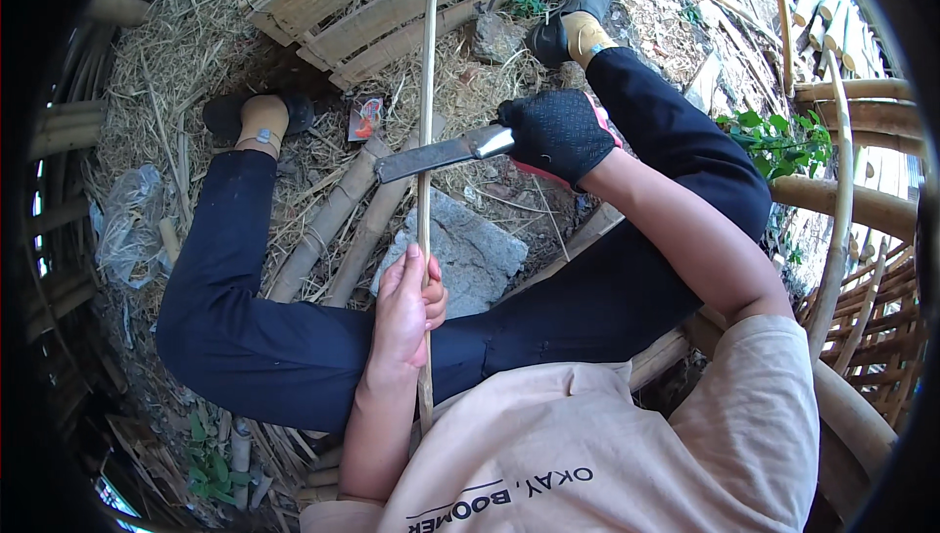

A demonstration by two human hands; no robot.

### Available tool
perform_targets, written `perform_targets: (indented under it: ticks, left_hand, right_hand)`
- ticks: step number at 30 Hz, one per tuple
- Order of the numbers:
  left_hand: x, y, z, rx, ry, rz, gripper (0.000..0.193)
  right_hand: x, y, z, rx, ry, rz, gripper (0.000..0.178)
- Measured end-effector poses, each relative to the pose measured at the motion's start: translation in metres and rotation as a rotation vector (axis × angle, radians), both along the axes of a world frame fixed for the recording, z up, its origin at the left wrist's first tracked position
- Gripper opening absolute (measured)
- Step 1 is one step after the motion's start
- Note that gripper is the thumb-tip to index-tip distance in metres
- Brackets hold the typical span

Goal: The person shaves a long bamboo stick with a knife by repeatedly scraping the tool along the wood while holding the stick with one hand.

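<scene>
A long, thin bamboo strip (428, 73) runs from my lap up toward the wooden slats ahead of me. My bare left hand (409, 300) is wrapped round its lower part, thumb pointing up along it. My right hand (558, 137), in a black glove, grips a knife with a broad, blunt-ended blade (431, 157); its handle is hidden in the fist. The blade lies across the strip, above my left hand. Whether its edge bites into the bamboo, I cannot tell. Beneath them, a grey stone block (465, 244) sits on the ground between my legs.
Wooden slats (392, 29) stand ahead. Bamboo poles (328, 215) lie left of the stone, on straw-strewn ground. A clear plastic bag (132, 225) lies at far left, a small red packet (365, 119) near my left foot. Bamboo rails (852, 202) and a leafy plant (778, 144) are at right.
</scene>
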State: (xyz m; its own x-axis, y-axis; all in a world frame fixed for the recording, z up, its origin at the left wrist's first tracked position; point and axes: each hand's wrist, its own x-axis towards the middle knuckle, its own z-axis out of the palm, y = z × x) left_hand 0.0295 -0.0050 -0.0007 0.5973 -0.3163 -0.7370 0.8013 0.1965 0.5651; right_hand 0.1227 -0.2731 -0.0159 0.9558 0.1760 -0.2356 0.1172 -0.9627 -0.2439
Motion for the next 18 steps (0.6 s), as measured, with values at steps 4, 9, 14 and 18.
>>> perform_targets:
  ticks: [4,9,14,18]
  left_hand:
    - [0.000,0.000,0.003,-0.005,0.018,0.004,0.038]
    - [-0.001,0.002,0.005,-0.030,0.037,0.035,0.035]
    - [0.000,0.002,0.004,-0.060,0.057,0.067,0.035]
    - [-0.001,0.003,0.003,-0.028,0.013,0.053,0.036]
  right_hand:
    - [0.026,-0.031,-0.021,-0.050,-0.142,-0.108,0.016]
    - [0.032,-0.061,-0.020,-0.068,-0.216,-0.300,0.026]
    - [0.020,-0.049,-0.023,0.052,-0.111,-0.138,0.028]
    - [-0.001,0.000,0.001,0.161,0.000,0.062,0.026]
